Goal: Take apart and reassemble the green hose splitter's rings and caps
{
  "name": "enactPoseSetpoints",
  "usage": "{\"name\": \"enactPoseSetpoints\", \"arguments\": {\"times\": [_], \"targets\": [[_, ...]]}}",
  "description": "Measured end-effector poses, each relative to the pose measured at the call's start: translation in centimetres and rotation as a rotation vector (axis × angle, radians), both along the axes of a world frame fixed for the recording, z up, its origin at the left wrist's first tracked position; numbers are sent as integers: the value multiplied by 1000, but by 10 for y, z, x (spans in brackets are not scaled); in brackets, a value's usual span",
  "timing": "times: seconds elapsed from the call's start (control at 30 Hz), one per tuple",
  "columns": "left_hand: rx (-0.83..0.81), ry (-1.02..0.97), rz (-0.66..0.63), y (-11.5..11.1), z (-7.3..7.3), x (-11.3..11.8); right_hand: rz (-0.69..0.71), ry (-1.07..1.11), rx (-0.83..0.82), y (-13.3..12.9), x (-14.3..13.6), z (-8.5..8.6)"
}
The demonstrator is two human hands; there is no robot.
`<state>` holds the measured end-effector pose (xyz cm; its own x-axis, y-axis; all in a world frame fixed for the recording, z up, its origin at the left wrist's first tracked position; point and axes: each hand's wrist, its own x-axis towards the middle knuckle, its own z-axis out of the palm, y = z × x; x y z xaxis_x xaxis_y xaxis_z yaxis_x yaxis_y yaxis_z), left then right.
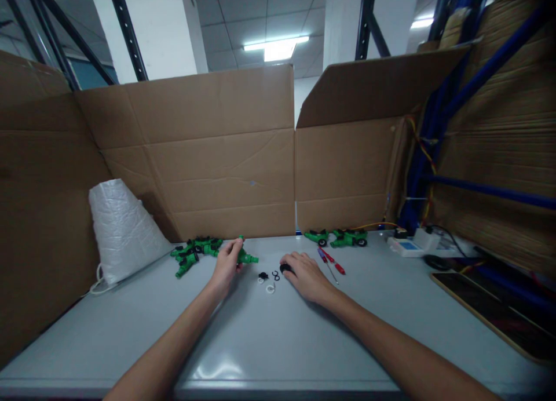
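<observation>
My left hand (227, 263) is closed around a green plastic part (248, 258) with a narrow stepped end pointing right. Its grip hides much of the part. To the right, my right hand (304, 274) rests low over the table, fingers curled on a small black round part (285, 268). Between the hands lie a small black piece (263, 275), black rings (275, 275) and a white ring (270, 288). Several green parts with black fittings (197, 250) are heaped left of my left hand.
Two green pieces with black round ends (347, 238) stand at the back. Screwdrivers (332, 262) lie right of my right hand. A white wrapped bag (124, 233) leans at left, a power strip (408, 247) and dark panel (495, 314) at right. Cardboard (226, 157) walls the table (260, 343).
</observation>
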<state>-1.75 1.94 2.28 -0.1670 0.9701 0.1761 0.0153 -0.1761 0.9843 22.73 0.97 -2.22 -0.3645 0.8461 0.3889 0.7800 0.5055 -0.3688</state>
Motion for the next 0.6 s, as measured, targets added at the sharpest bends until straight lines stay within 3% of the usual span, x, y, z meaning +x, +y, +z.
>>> {"name": "enactPoseSetpoints", "arguments": {"times": [0.2,0.6], "targets": [[3,7,11,-1,-2,1,-69,58,-34,3,1,-2],[3,44,17,4,-6,-1,21,181,-68,7,4,-4]]}}
